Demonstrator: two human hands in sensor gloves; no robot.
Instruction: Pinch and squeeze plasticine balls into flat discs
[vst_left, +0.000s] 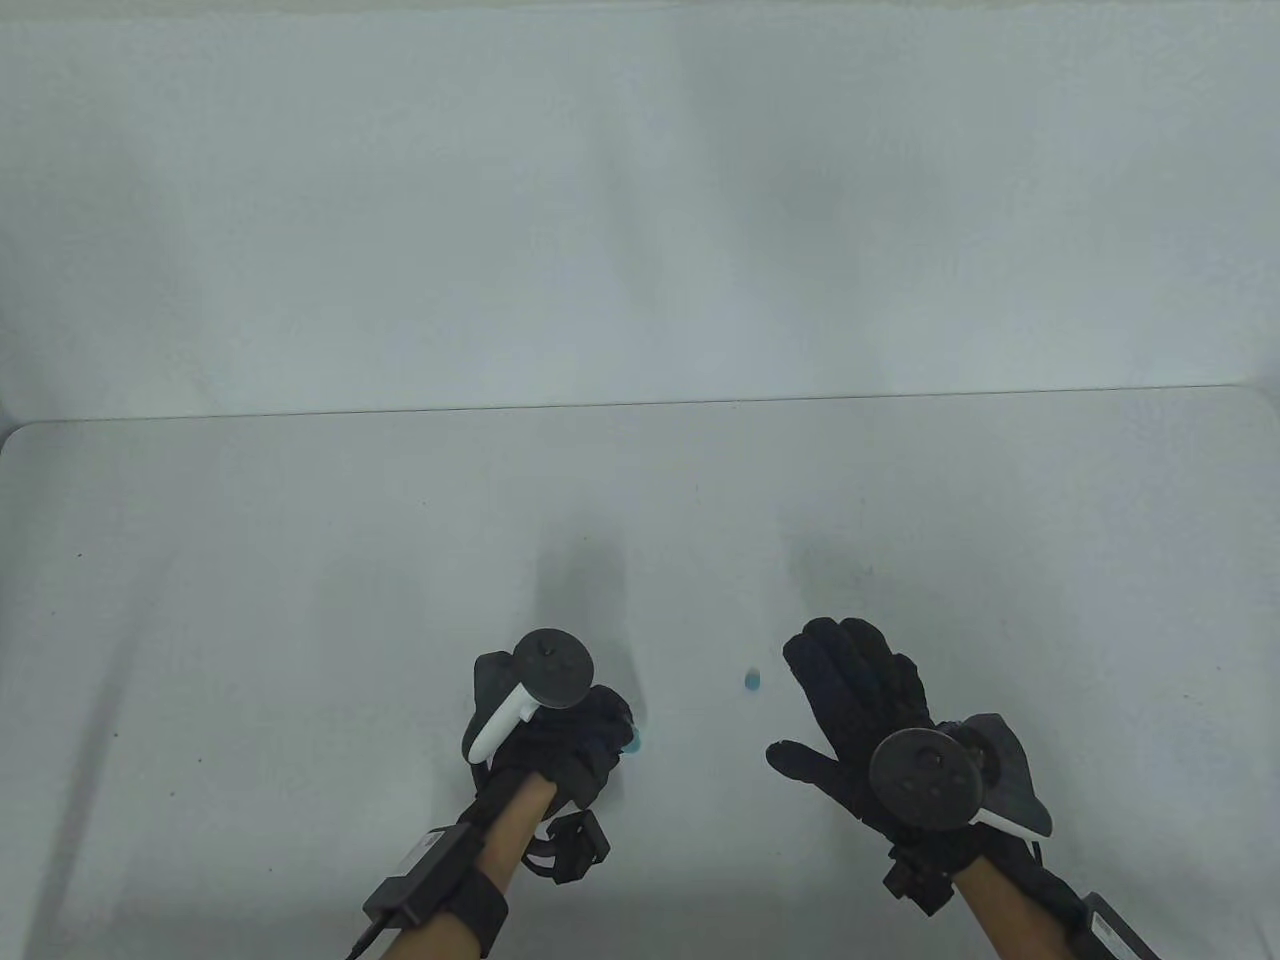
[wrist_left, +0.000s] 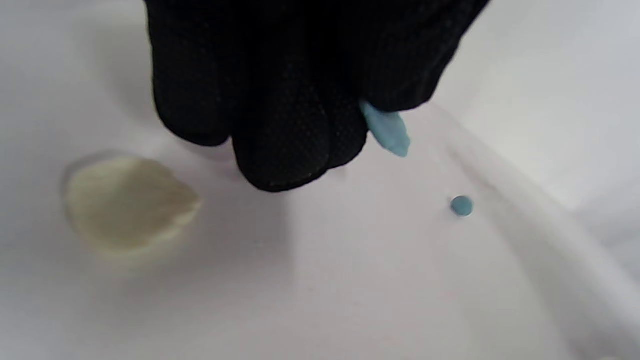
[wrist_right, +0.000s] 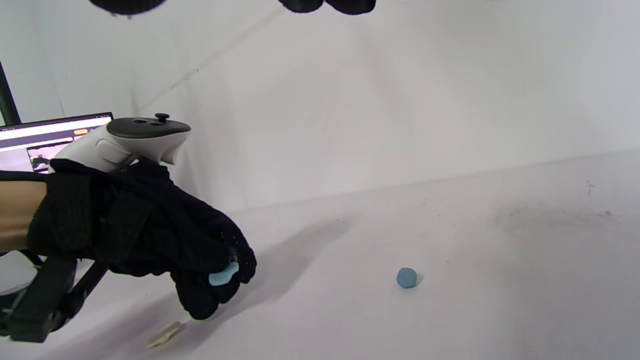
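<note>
White and matte, the table (vst_left: 300, 600) is carrying everything, with a pale wall (vst_left: 640, 200) rising along its far edge. Over the near middle, the left hand (vst_left: 565, 735) in its black sensor glove is hanging with its fingers (wrist_left: 280, 145) curled together, and they are pinching a flattened piece of light blue plasticine (wrist_left: 387, 131) whose edge is sticking out between the fingertips. To the right, the right hand (vst_left: 850, 700) in a matching black glove is lying open, fingers spread toward the far side and thumb pointing left, gripping nothing. A grey and white tracker (vst_left: 535, 685) is sitting strapped on the back of the left hand. Near the left hand, a flat cream-coloured disc of plasticine (wrist_left: 127, 202) is lying on the table. Between the two hands, a small round blue plasticine ball (vst_left: 751, 681) is resting on the table, apart from both.
</note>
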